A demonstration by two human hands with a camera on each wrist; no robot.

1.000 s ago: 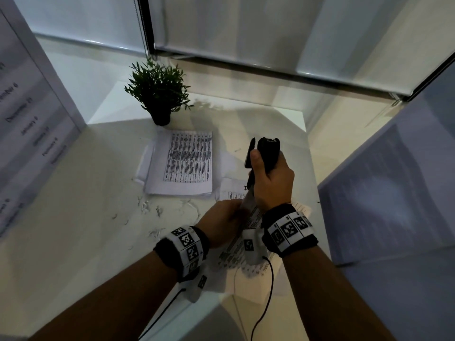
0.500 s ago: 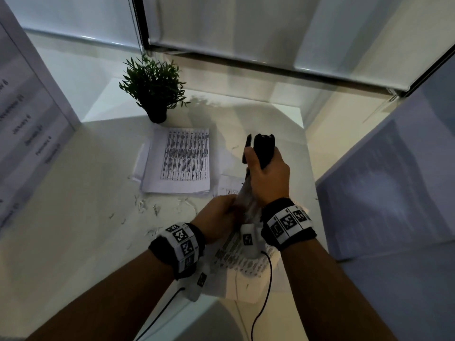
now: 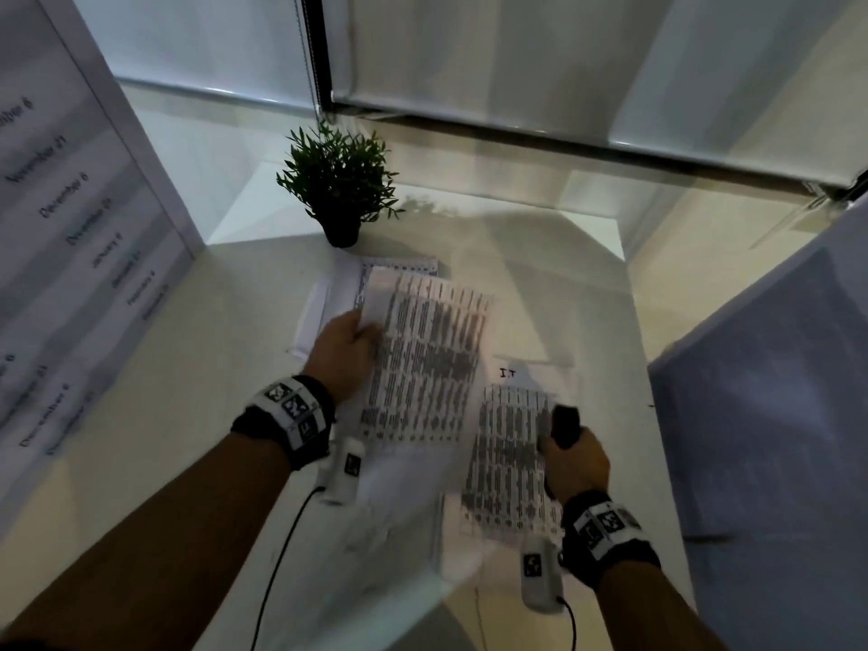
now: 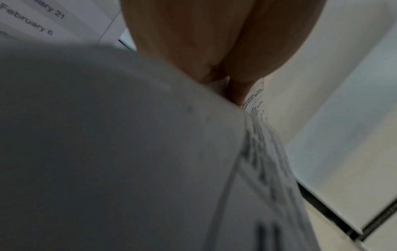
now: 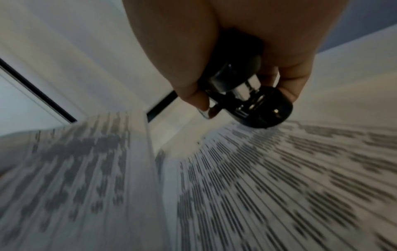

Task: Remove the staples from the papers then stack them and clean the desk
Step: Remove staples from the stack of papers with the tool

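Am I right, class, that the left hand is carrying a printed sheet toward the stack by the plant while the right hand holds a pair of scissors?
Not quite. The right hand holds a black staple remover, not scissors, as the right wrist view shows. The left hand does hold a printed sheet near the stack by the plant.

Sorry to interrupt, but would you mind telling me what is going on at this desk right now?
A person is taking stapled papers apart. The left hand holds one printed sheet by its edge, lifted over the stack of papers near the potted plant. The right hand grips a black staple remover just above another printed sheet lying on the desk. Whether any staples remain in these papers cannot be seen.
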